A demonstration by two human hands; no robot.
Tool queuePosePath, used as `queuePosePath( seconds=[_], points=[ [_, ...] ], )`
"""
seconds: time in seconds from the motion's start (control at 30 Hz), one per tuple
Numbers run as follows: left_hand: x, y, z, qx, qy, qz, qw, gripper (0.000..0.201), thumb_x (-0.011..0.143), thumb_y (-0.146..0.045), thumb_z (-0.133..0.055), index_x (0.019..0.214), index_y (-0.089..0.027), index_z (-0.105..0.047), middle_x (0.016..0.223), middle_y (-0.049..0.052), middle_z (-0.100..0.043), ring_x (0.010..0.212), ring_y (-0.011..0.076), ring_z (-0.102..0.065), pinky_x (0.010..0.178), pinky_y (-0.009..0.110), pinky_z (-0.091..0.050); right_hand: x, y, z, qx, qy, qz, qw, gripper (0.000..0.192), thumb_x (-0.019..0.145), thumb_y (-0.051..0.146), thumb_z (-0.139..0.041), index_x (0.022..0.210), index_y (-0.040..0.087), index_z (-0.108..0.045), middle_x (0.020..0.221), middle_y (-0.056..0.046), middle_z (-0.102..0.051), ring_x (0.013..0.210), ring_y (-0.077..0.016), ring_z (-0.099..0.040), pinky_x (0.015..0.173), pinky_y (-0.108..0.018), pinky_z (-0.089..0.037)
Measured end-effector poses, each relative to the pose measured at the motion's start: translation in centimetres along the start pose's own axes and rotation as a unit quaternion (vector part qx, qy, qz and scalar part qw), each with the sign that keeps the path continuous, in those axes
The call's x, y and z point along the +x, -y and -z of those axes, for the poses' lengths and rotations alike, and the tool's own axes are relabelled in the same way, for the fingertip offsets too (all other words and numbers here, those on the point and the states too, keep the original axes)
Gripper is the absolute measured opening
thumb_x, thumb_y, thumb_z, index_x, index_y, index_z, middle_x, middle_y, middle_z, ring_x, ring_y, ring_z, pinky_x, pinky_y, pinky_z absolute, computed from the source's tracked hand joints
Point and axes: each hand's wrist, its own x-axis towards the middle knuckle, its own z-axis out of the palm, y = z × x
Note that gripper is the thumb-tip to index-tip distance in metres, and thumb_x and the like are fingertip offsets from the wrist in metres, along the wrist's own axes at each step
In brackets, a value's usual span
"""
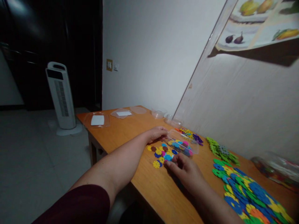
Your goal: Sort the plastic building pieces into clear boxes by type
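Observation:
My left hand [158, 134] is closed at the near-left end of a clear plastic container [195, 146], its fingers on the rim. Inside lie several notched plastic discs [178, 145] in blue, yellow and pink. Beside the container, on the wooden table, is a loose spread of small flower-shaped discs [158, 152] in yellow, brown, blue and pink. My right hand [183, 169] is at the near edge of this spread, thumb and fingers bent together by a light-blue disc [167, 157]. What is between those fingertips is too small to make out.
Large flower discs [247, 189] are heaped at the right, with green pieces [219, 149] behind them. Small colourful pieces [187, 133] lie past the container. Clear tubs [157, 114] and lids [137, 109] line the table's [121, 130] far end. A filled plastic bag [275, 169] rests against the wall.

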Motion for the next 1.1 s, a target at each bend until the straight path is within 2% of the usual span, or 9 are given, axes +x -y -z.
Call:
queuePosePath(
  seconds=[0.07,0.13,0.3,0.53,0.7,0.9,1.1],
  points=[
    [0.1,0.0,0.1,0.005,0.005,0.001,1.0,0.03,0.071,-0.037,-0.071,0.084,-0.013,-0.06,0.068,0.001,-0.062,0.053,0.0076,-0.052,0.051,0.019,-0.038,0.0,0.2,-0.7,-0.094,0.025,0.021,0.995,0.027,0.079,0.048,-0.063,0.075,0.022,-0.057,0.064,0.0,-0.063,0.059,-0.0155,-0.055,0.053,-0.025,-0.033],
    [0.1,0.0,0.1,0.009,0.008,0.004,1.0,0.029,0.071,-0.037,-0.071,0.083,-0.013,-0.06,0.068,0.001,-0.061,0.053,0.0072,-0.052,0.051,0.019,-0.038,0.1,0.5,-0.9,-0.129,0.03,0.024,0.991,0.023,0.079,0.044,-0.063,0.076,0.022,-0.056,0.067,0.0,-0.064,0.061,-0.0159,-0.056,0.055,-0.025,-0.032],
    [-0.2,-0.3,-0.2,0.001,0.0,0.011,1.0,0.029,0.071,-0.037,-0.072,0.083,-0.013,-0.06,0.067,0.0,-0.06,0.053,0.0068,-0.051,0.052,0.019,-0.039,0.4,0.6,-0.6,-0.112,0.054,0.025,0.992,0.02,0.083,0.039,-0.056,0.072,0.023,-0.053,0.067,0.0,-0.064,0.061,-0.0161,-0.055,0.054,-0.026,-0.03],
    [-0.4,-0.3,-0.3,0.002,-0.017,0.01,1.0,0.033,0.068,-0.037,-0.075,0.085,-0.013,-0.059,0.068,0.001,-0.061,0.054,0.0073,-0.051,0.055,0.02,-0.04,0.4,0.4,-0.3,-0.167,0.028,0.004,0.986,0.023,0.082,0.045,-0.058,0.08,0.023,-0.057,0.073,-0.003,-0.066,0.065,-0.0181,-0.057,0.055,-0.026,-0.031],
    [0.0,0.1,-0.1,0.001,-0.006,0.004,1.0,0.03,0.071,-0.036,-0.072,0.085,-0.014,-0.058,0.069,0.0,-0.06,0.054,0.0071,-0.051,0.054,0.02,-0.039,0.8,-0.4,-0.5,-0.131,0.031,0.014,0.991,0.02,0.081,0.04,-0.058,0.073,0.022,-0.057,0.071,-0.002,-0.065,0.064,-0.0168,-0.056,0.056,-0.026,-0.034],
    [0.2,0.3,0.1,0.011,-0.001,0.005,1.0,0.029,0.073,-0.036,-0.07,0.088,-0.014,-0.058,0.071,0.002,-0.062,0.055,0.0074,-0.052,0.055,0.02,-0.04,1.2,-2.0,0.2,0.034,0.032,-0.017,0.999,0.032,0.087,0.047,-0.049,0.073,0.02,-0.059,0.06,-0.001,-0.059,0.055,-0.015,-0.052,0.05,-0.025,-0.034],
    [0.1,0.2,0.1,0.015,0.002,0.002,1.0,0.031,0.072,-0.037,-0.07,0.089,-0.013,-0.058,0.072,0.002,-0.063,0.057,0.0084,-0.054,0.055,0.02,-0.04,1.6,-2.2,2.4,-0.018,0.043,-0.013,0.999,0.042,0.087,0.051,-0.048,0.064,0.018,-0.062,0.057,0.0,-0.053,0.055,-0.0142,-0.047,0.05,-0.026,-0.033]
  ],
)
